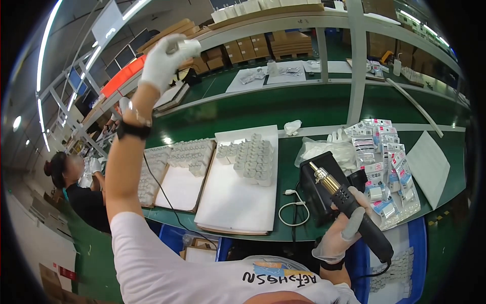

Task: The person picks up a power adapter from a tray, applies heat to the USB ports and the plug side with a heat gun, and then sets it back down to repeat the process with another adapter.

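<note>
My left hand (163, 62), in a white glove, is raised high at the upper left. Its fingers are closed on a small white block (189, 48), whose exact kind I cannot make out. At the lower right my right hand (338, 240), also gloved, is wrapped round a black hot air gun (373, 237). The gun's metal nozzle points up and to the left, over a black box-shaped unit (324, 177). Small whitish blocks (255, 161) stand in rows on a white sheet-covered board (230, 210) between my arms.
Left of the board, a shallow tray (174, 198) holds more blocks. Printed packets (377, 172) lie beside a plastic bag (329, 153) on the green bench (288, 228). A white cable (280, 215) loops near the unit. A blue bin (418, 263) stands below; a metal post (357, 66) rises behind. Another person (83, 195) sits at left.
</note>
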`<state>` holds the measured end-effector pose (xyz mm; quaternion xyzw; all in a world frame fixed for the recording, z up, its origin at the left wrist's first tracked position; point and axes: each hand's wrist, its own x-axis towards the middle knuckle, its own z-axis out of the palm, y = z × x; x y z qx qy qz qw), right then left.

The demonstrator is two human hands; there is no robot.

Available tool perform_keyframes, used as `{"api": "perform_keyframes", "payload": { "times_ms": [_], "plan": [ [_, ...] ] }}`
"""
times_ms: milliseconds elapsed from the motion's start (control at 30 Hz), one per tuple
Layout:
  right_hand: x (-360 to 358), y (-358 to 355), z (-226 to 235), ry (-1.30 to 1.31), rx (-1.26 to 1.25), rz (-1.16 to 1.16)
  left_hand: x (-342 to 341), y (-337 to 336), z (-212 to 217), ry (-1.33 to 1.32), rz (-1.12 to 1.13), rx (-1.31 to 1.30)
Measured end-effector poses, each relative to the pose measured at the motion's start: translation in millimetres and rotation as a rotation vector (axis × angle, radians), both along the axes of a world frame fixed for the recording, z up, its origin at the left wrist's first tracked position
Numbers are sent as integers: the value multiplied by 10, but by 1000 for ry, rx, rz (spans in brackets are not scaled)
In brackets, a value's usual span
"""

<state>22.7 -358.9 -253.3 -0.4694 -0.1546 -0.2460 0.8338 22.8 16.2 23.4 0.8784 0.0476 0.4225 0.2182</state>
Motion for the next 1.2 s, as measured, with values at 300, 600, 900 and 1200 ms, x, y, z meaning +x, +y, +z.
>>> {"api": "perform_keyframes", "payload": {
  "times_ms": [300, 600, 900, 1200],
  "plan": [
    [35, -120, -84, 50, 17, -8, 1159, 490, 937, 61, 324, 193],
    [129, -268, -234, 22, -63, -112, 1760, 1148, 1035, 153, 612, 382],
    [186, -307, -286, 74, -119, -48, 2221, 1442, 1014, 245, 529, 386],
    [214, -173, -167, 36, -160, -131, 2413, 1527, 884, 189, 533, 84]
  ]
}}
